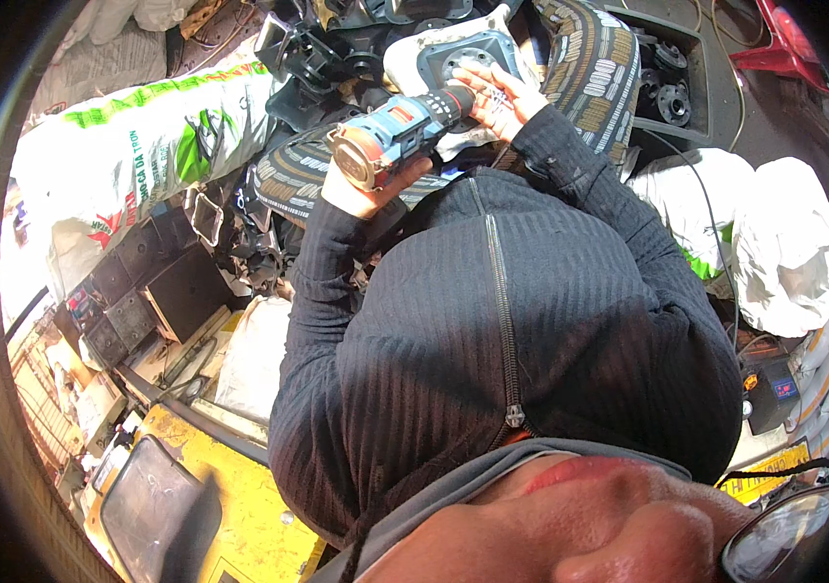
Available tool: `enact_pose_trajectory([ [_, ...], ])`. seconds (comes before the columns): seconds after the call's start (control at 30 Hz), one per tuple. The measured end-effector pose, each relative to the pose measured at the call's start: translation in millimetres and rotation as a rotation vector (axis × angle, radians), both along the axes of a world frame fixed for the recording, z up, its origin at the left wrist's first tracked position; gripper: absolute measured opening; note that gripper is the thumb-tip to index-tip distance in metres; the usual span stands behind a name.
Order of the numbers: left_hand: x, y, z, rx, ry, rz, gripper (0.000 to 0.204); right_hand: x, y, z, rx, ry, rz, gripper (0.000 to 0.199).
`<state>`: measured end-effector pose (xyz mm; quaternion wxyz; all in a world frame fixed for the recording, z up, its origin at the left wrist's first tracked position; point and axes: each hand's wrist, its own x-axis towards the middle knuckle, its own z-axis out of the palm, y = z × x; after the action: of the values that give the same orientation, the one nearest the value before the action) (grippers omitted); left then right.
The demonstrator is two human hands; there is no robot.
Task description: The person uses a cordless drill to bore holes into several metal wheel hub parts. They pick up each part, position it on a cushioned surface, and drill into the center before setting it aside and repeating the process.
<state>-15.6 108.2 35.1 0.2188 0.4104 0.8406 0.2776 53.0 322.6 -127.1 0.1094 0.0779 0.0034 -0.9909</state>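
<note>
My left hand (364, 194) is closed round a blue and grey cordless drill (385, 141), whose dark chuck with a red ring points right. Beside the chuck's tip, my right hand (509, 102) has its fingers stretched out, with the palm partly showing. Whether it touches the chuck or a small part there, I cannot tell. Just beyond both hands sits a grey metal housing (424, 60) with a squarish flange and a round hub in its middle. It rests on white sacking over a patterned tyre (601, 73). The drill's bit is hidden by my right hand.
Dark metal castings (312, 58) are heaped behind the drill. A bin (696, 58) at the far right holds round flanged parts. White sacks (788, 243) stand at right, and a long printed sack (171, 146) lies at left. A cable (710, 209) hangs past the right sacks.
</note>
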Motion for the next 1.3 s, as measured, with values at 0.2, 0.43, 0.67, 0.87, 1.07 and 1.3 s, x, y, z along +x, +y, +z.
enact_pose_trajectory([
  [0.2,-3.0,-2.7,13.7,0.053,-0.296,0.233,0.045,5.5,-1.5,26.7,0.435,-0.200,0.058,0.036],
  [0.43,0.7,-7.6,15.1,0.065,-0.164,0.155,0.045,3.8,-3.1,11.0,0.256,-0.300,0.020,0.023],
  [0.67,11.7,-9.2,3.3,0.044,-0.090,0.131,0.047,2.2,-7.5,-5.9,0.014,-0.351,0.056,0.021],
  [0.87,9.0,-7.7,0.9,0.014,-0.094,0.096,0.050,3.9,-9.8,3.4,0.276,-0.438,0.030,0.022],
  [1.07,13.1,-0.5,-3.1,-0.087,0.008,-0.028,0.070,1.7,-11.8,8.7,0.468,-0.509,0.058,0.022],
  [1.3,8.0,0.6,1.4,-0.100,-0.020,-0.046,0.068,0.7,-6.0,14.0,0.517,-0.451,0.100,0.020],
])
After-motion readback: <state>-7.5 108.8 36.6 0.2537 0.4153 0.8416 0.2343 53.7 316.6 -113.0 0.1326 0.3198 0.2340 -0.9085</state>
